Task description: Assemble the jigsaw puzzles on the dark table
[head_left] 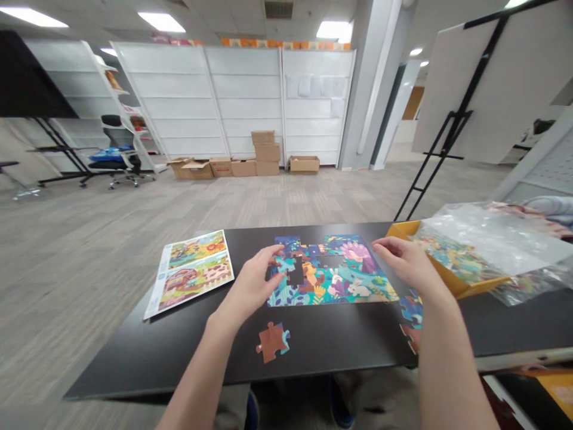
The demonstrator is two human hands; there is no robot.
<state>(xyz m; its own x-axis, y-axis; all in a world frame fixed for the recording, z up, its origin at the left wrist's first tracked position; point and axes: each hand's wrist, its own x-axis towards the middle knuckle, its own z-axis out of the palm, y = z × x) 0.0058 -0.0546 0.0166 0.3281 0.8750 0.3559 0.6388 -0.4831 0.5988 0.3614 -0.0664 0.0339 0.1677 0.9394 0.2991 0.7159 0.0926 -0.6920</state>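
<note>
A partly assembled jigsaw puzzle [340, 280] lies on the black table [188, 352], with gaps near its top middle and left of centre. My left hand [257, 278] is at the puzzle's left edge, thumb and fingers apart, touching or just above a teal piece [285, 264]. My right hand [405, 260] hovers by the upper right edge, thumb and fingertips pressed together; anything between them is too small to make out. A loose brown piece [272, 342] rests near the front edge. More loose pieces [410, 309] lie partly behind my right forearm.
A picture sheet [192, 272] lies at the table's left. At the right, a yellow box [452, 280] holds puzzle pieces, with clear plastic bags [501, 239] over it. Beyond the table stand cardboard boxes [267, 152], an office chair [117, 152] and a black stand [443, 143].
</note>
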